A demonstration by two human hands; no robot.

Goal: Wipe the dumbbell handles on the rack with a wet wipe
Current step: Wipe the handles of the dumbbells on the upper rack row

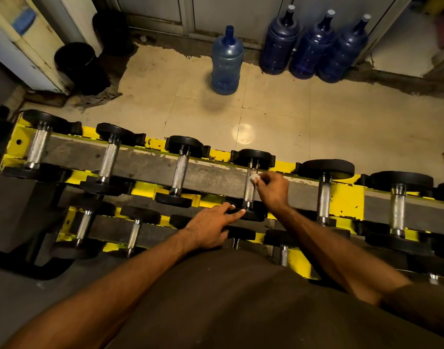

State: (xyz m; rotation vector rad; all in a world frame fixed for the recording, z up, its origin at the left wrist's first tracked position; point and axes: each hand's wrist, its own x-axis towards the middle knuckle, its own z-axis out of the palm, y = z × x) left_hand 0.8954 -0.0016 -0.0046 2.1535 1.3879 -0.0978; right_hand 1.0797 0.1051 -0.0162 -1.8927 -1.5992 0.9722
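A yellow two-tier rack (pixel 345 201) runs across the view with several black dumbbells on it. My right hand (pixel 274 188) pinches a small white wet wipe (pixel 255 176) against the upper part of the knurled steel handle (pixel 249 191) of the fourth dumbbell from the left on the top tier. My left hand (pixel 211 229) rests with straight fingers on the near black weight (pixel 251 214) of that same dumbbell. Other steel handles lie to the left (pixel 180 172) and right (pixel 323 197).
Beyond the rack is tiled floor (pixel 279 122) with one blue water jug (pixel 226 62) standing alone and three darker jugs (pixel 314 44) against the back wall. Two black bins (pixel 81 68) stand at the far left. A lower tier (pixel 134 234) holds smaller dumbbells near my body.
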